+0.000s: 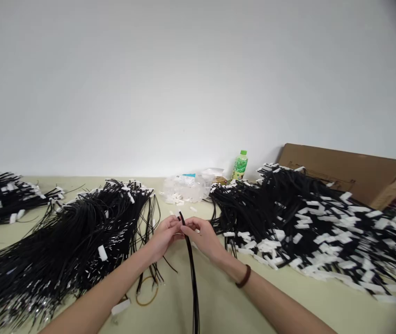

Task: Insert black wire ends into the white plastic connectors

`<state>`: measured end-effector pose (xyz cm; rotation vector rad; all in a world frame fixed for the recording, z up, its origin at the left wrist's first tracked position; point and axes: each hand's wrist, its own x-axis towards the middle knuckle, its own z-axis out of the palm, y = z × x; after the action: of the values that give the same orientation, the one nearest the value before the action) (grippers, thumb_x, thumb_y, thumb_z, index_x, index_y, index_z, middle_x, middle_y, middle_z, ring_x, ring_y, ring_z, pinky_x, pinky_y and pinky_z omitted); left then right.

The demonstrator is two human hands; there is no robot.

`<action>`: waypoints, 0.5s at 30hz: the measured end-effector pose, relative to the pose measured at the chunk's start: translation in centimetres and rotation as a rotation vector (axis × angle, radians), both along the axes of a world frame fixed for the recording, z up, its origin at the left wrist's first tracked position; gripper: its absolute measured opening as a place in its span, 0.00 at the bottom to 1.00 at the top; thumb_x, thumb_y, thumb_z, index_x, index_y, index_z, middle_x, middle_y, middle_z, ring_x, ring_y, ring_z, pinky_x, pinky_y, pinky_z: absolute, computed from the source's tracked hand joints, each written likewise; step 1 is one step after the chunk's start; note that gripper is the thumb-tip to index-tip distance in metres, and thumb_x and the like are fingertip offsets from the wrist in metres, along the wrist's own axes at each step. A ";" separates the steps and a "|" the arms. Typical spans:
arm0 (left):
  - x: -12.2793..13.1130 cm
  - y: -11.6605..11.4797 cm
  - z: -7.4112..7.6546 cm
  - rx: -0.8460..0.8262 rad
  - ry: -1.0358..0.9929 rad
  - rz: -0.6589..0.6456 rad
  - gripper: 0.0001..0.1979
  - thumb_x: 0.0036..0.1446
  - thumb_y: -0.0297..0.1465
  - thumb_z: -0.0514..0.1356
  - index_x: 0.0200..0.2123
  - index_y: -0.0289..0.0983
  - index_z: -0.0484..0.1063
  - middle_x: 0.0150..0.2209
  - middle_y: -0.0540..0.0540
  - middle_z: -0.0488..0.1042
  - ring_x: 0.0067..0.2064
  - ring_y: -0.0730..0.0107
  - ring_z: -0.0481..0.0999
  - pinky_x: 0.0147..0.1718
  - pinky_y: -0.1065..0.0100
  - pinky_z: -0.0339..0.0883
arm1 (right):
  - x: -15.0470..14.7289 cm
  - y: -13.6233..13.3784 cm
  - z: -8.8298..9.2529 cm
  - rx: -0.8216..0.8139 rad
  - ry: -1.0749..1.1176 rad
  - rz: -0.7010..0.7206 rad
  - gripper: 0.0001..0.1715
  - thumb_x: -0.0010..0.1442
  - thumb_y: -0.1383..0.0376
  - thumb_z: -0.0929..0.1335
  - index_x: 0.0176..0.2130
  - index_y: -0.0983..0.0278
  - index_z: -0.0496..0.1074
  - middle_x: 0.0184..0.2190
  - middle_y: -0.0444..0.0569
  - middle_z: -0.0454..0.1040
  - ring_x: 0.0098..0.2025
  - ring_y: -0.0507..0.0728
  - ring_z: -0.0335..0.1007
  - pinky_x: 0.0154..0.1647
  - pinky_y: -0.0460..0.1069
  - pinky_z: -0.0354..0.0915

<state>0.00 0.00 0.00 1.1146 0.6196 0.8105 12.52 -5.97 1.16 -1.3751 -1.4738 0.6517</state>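
Pale green tabletop [225, 301] under a blank wall carries heaps of black wires. Between them, the left hand [165, 236] and right hand [203, 237] meet, fingertips pinching the top end of a black cable [192, 273], which runs straight back toward the person. Both forearms angle inward, equally near.

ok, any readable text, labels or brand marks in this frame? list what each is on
None can be read.
Green bottle: its label is too blurred to read.
Clear plastic bag: blue-and-white label, print too small to read.
Cardboard box: dark marks, illegible.
White connectors on the black wires: no print visible.
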 end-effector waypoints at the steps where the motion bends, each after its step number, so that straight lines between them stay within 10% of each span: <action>1: 0.1 0.0 -0.1 -0.001 0.012 0.050 0.15 0.41 0.32 0.67 0.30 0.35 0.65 0.26 0.52 0.69 0.28 0.76 0.70 0.30 0.72 0.63 | -0.1 -0.2 0.0 0.026 -0.023 -0.011 0.10 0.52 0.62 0.65 0.32 0.66 0.71 0.32 0.47 0.70 0.30 0.48 0.62 0.31 0.42 0.61; 5: 0.1 -0.1 -0.2 0.018 0.007 0.140 0.14 0.39 0.30 0.67 0.29 0.35 0.65 0.24 0.53 0.69 0.25 0.79 0.67 0.27 0.75 0.61 | -0.6 -0.8 -0.3 0.048 -0.042 -0.001 0.09 0.52 0.65 0.66 0.36 0.63 0.70 0.41 0.48 0.68 0.38 0.50 0.65 0.34 0.43 0.64; 15: -1.0 1.3 1.0 -0.110 -0.004 0.012 0.13 0.50 0.38 0.60 0.35 0.35 0.70 0.30 0.44 0.75 0.31 0.69 0.73 0.31 0.69 0.66 | -0.2 -0.8 -0.9 0.159 -0.454 -0.022 0.12 0.52 0.70 0.66 0.40 0.64 0.70 0.28 0.44 0.66 0.27 0.48 0.59 0.32 0.44 0.58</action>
<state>-1.00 1.27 1.00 1.0098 0.6601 0.7793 12.29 -6.74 0.24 -1.4713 -1.8184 0.2040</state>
